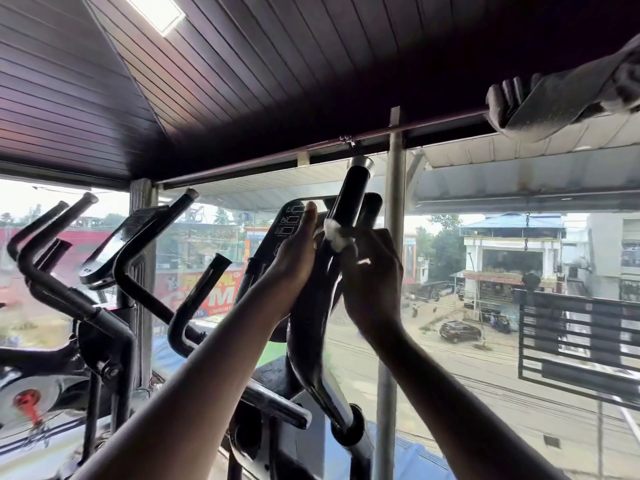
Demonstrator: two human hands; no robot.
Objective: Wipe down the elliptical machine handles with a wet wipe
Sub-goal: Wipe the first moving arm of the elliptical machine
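Observation:
A black elliptical handle [351, 195] rises in the middle of the view, with a silver cap at its top. My right hand [372, 271] grips a white wet wipe [334, 233] wrapped around the handle's shaft, below the foam grip. Just left of the handle is my left hand [298, 258], raised with fingers straight, its fingertips by the shaft and in front of the machine's console [289, 220]. The handle's lower curved arm [308, 327] runs down between my forearms.
A second elliptical [114, 254] with several black handlebars stands at the left. A large glass window [450, 271] lies right behind the machines, with a steel post [394, 202] just right of the handle. Another grey handle end [540, 102] juts in at the top right.

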